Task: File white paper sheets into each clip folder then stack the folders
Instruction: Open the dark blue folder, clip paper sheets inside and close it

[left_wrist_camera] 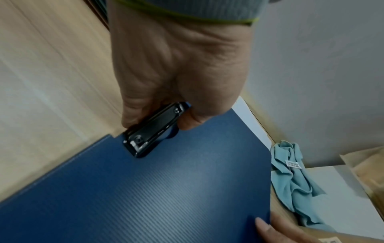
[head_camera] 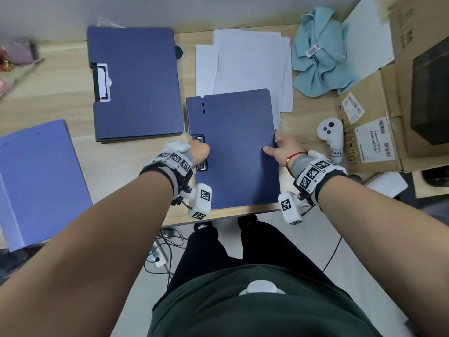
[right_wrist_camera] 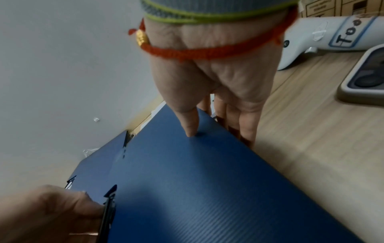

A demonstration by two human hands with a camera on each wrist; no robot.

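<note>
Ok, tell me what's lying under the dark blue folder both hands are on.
Loose white sheets stick out from under the far end of the folder, on the wooden desk. How far they reach beneath is hidden, as is anything inside it.

Both forearms are bare. Each wrist carries a grey ribbed band (head_camera: pixel 188 158) with a yellow-green edge, overlaid by a black strap. White blocks (head_camera: pixel 173 156) printed with black-and-white square markers sit on top of each wrist. A white camera pod (head_camera: pixel 200 201) with the same markers hangs under the left wrist; a matching pod (head_camera: pixel 289 207) hangs under the right, with a thin black cable. The right wrist wears a red cord bracelet (right_wrist_camera: pixel 207 53) with a gold bead (right_wrist_camera: pixel 141 38). Clothing: dark green shirt (head_camera: pixel 255 310), black trousers (head_camera: pixel 218 249).
</note>
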